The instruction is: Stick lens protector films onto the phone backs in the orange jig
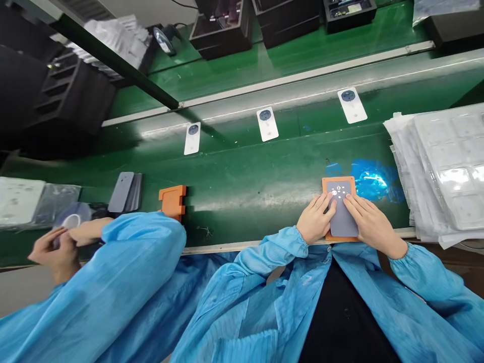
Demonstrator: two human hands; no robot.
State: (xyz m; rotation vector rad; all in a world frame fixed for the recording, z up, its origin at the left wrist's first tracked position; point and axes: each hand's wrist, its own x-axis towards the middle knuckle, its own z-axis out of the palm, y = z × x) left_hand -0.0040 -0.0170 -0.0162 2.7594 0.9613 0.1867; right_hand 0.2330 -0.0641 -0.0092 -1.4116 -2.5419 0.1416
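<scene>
A grey phone back cover (343,217) with several small holes near its top lies in an orange fixture (325,182) at the bench's front edge. My left hand (315,218) grips the cover's left side, fingertips by the holes. From the right, my right hand (372,223) presses its fingers on the cover's upper right part and side edge. Both hands have their fingers bent and close together on the cover. The cover's underside is hidden.
Blue film (372,179) and stacked clear trays (449,171) lie to the right. White phone-shaped panels (267,124) line the back strip. Leftward are another orange fixture (173,199), grey covers (121,191) and a co-worker's hands (62,247). Black bins (223,38) stand behind.
</scene>
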